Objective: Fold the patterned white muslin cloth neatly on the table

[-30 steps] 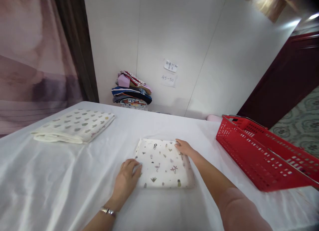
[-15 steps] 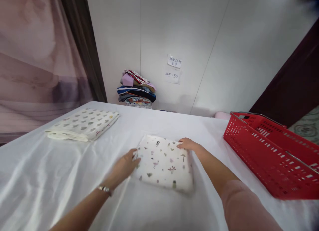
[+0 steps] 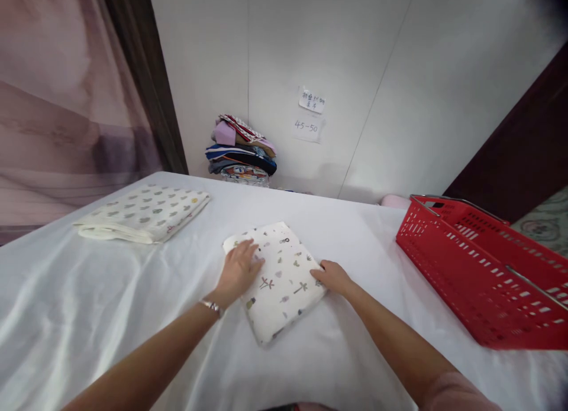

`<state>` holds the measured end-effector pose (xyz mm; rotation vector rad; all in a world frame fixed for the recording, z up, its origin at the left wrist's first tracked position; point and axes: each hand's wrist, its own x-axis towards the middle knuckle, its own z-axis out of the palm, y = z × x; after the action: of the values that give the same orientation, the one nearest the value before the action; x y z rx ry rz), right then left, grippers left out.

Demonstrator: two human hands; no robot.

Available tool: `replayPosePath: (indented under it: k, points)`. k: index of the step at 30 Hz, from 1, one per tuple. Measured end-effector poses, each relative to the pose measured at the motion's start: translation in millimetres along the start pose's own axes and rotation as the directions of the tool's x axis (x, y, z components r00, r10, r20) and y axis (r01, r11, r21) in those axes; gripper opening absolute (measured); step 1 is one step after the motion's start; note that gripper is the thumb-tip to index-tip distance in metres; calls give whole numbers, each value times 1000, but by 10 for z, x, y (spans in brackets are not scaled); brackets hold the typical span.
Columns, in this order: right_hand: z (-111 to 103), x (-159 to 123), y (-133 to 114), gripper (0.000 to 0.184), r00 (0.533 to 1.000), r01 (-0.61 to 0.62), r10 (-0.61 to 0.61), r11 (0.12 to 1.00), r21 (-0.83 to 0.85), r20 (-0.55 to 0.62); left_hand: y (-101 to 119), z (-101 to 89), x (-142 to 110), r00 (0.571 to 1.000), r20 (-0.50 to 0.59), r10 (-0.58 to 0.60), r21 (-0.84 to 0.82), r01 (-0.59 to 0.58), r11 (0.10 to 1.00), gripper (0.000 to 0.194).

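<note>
A folded white cloth (image 3: 284,281) printed with small palm trees and plants lies turned at an angle on the white-covered table, in the middle of the head view. My left hand (image 3: 239,272), wearing a bracelet, rests over its left corner with the fingers stretched out and apart. At the right corner, my right hand (image 3: 331,276) pinches the edge between thumb and fingers; the fingers underneath are hidden. Farther left lies a second folded cloth (image 3: 146,213), cream with grey-green prints, touched by neither hand.
A red plastic basket (image 3: 470,269) with metal handles stands on the right side of the table (image 3: 355,233). Behind the table's far edge is a stack of folded fabrics (image 3: 242,154) by the wall. Paper signs (image 3: 308,127) hang on the wall; a curtain (image 3: 66,103) hangs at left.
The printed cloth has turned clockwise on the table. My left hand has moved up and onto its left corner, fingers spreading; my right hand has come slightly nearer with its corner.
</note>
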<state>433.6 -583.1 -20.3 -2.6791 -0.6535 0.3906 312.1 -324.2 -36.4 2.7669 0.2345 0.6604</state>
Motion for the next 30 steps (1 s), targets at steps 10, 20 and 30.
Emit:
replayPosePath:
  k: [10,20,30]
  points:
    - [226,-529,-58,32,985,-51,-3,950,309,174,-106,-171,-124,958,276,81,-18,-79,997,31]
    - [317,-846,-11,30,963,-231,60,680,696,262,900,-135,-651,921,187,341,-239,-294,925,28]
    - [451,-960,73,27,976,-210,36,452,867,217,1177,38,-658,913,206,352,-162,-323,932,27]
